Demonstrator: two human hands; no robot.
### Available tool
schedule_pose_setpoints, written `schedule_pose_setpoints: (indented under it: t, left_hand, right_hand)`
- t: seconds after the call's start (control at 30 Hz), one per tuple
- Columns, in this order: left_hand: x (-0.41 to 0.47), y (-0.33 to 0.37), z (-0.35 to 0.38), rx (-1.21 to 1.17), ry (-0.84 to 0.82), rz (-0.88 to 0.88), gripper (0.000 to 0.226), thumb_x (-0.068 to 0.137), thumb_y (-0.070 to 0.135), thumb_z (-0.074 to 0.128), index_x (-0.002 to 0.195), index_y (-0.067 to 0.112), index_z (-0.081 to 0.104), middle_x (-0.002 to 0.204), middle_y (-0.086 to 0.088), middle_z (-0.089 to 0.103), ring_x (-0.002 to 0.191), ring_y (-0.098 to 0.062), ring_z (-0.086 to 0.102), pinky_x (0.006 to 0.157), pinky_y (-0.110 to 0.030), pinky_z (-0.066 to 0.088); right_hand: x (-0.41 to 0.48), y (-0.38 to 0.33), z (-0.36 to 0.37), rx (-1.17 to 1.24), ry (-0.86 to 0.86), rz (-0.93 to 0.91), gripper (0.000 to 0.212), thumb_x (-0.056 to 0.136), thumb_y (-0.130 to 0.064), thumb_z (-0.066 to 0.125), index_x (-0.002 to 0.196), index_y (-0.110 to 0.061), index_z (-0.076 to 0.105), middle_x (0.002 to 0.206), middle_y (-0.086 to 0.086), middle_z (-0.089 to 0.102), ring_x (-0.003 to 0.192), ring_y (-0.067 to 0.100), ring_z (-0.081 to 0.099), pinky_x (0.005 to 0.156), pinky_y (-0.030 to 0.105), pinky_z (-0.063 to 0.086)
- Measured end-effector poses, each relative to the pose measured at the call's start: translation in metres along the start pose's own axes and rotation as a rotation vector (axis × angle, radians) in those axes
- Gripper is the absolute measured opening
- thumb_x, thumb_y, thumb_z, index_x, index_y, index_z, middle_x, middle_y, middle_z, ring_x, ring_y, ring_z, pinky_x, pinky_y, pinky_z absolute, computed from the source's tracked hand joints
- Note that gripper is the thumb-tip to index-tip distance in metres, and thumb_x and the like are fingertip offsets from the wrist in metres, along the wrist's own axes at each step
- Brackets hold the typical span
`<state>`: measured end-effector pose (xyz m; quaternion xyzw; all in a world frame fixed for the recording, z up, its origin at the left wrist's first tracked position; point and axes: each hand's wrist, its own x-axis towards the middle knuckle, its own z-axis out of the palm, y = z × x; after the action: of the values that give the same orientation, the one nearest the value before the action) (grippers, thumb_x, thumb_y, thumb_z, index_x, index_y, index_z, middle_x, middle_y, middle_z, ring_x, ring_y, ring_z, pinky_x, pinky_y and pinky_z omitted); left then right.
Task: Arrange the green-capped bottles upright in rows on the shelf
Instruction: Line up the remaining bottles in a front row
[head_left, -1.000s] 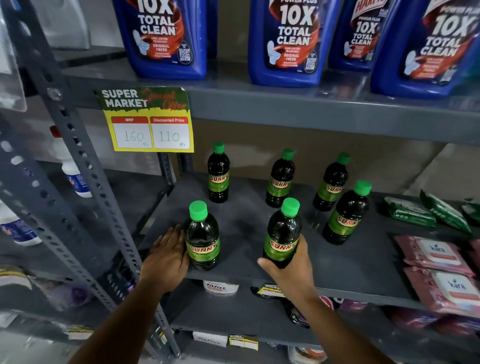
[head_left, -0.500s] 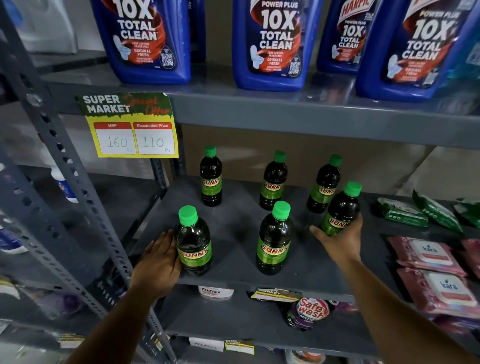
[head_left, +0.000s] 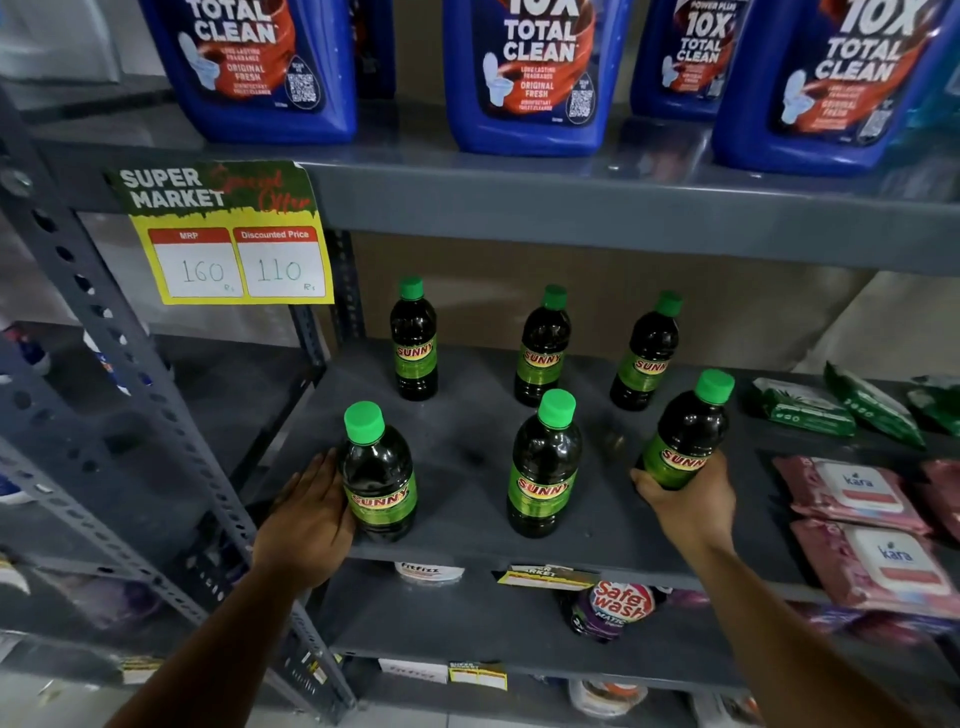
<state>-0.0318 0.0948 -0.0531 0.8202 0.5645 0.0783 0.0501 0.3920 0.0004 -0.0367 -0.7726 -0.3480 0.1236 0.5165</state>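
Several dark green-capped "Sunny" bottles stand upright on the grey shelf (head_left: 467, 457). Three form a back row: left (head_left: 414, 345), middle (head_left: 541, 351), right (head_left: 647, 358). In front stand a left bottle (head_left: 378, 478) and a middle bottle (head_left: 544, 470). My left hand (head_left: 311, 514) lies flat against the front left bottle's left side, fingers straight. My right hand (head_left: 691, 501) is wrapped around the base of a third front bottle (head_left: 688, 434), which leans slightly to the right.
Green packets (head_left: 802, 408) and pink wipe packs (head_left: 852, 491) lie at the shelf's right. Blue cleaner jugs (head_left: 530, 73) fill the shelf above, with a yellow price tag (head_left: 228, 236) on its edge. A perforated steel upright (head_left: 130, 374) runs at the left. Pouches sit on the shelf below.
My right hand left the front middle bottle, reached right and took hold of the right bottle, then drew it forward. My left hand stayed against the front left bottle.
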Motion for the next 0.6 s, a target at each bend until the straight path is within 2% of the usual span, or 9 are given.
schedule_pose_setpoints:
  t: [0.13,0.2,0.33,0.47,0.6]
  left_hand:
    - [-0.002,0.002,0.001,0.013,-0.012,0.003,0.083,0.080,0.051,0.000,0.149,0.014,0.028,0.157,-0.009,0.029,0.145,-0.024,0.023,0.121,-0.042,0.014]
    - [-0.002,0.001,0.002,0.027,-0.023,0.001,0.081,0.080,0.050,0.000,0.148,0.014,0.029,0.156,-0.008,0.030,0.145,-0.023,0.023,0.121,-0.041,0.013]
    - [-0.001,0.001,0.003,0.026,-0.023,-0.002,0.074,0.084,0.045,0.008,0.149,0.014,0.027,0.157,-0.009,0.029,0.145,-0.024,0.023,0.120,-0.041,0.013]
    - [0.001,-0.001,0.004,0.038,-0.038,0.001,0.077,0.082,0.047,0.005,0.151,0.015,0.018,0.160,-0.007,0.021,0.148,-0.023,0.015,0.121,-0.041,0.012]
    - [0.003,-0.001,0.006,0.023,-0.050,-0.011,0.072,0.086,0.044,0.012,0.152,0.014,0.015,0.161,-0.008,0.017,0.149,-0.022,0.011,0.121,-0.041,0.010]
  right_hand:
    - [-0.024,0.011,-0.010,-0.032,-0.008,0.004,0.069,0.055,-0.031,0.091,0.103,-0.032,0.042,0.087,-0.016,0.058,0.067,-0.003,0.061,0.058,0.018,0.041]
    - [-0.033,0.015,-0.012,-0.049,-0.007,-0.009,0.070,0.053,-0.034,0.091,0.103,-0.033,0.043,0.089,-0.016,0.058,0.077,-0.002,0.057,0.062,0.021,0.043]
    - [-0.038,0.015,-0.014,-0.063,0.007,-0.022,0.071,0.053,-0.033,0.091,0.105,-0.030,0.043,0.090,-0.014,0.059,0.080,0.001,0.057,0.068,0.028,0.045]
    - [-0.040,0.011,-0.012,-0.058,0.021,-0.018,0.071,0.055,-0.030,0.090,0.107,-0.032,0.042,0.091,-0.016,0.058,0.080,-0.002,0.056,0.068,0.026,0.044]
    - [-0.043,0.012,-0.012,-0.044,0.038,-0.018,0.070,0.056,-0.031,0.090,0.106,-0.033,0.042,0.091,-0.018,0.057,0.081,-0.004,0.055,0.064,0.021,0.041]
